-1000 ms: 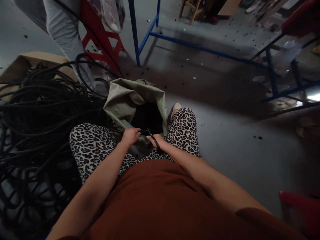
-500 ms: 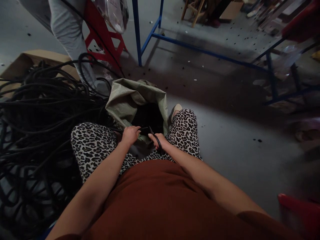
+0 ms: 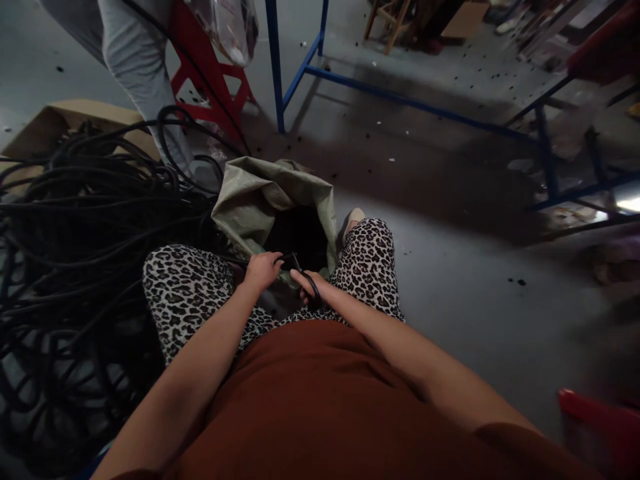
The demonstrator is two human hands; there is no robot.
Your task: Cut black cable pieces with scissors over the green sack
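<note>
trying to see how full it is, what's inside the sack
Only darkness shows inside the sack; any contents can't be made out. The left hand covers part of its near rim.

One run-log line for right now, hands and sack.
left hand: grips black cord | right hand: holds scissors | sack: mouth open

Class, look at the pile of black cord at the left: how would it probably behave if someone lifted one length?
The black cord would probably bend yet keep some spring, as it lies in wide, rounded loops. A lifted length would likely snag and drag others, since many strands cross. Rolling away seems unlikely, given that tangle.
</note>
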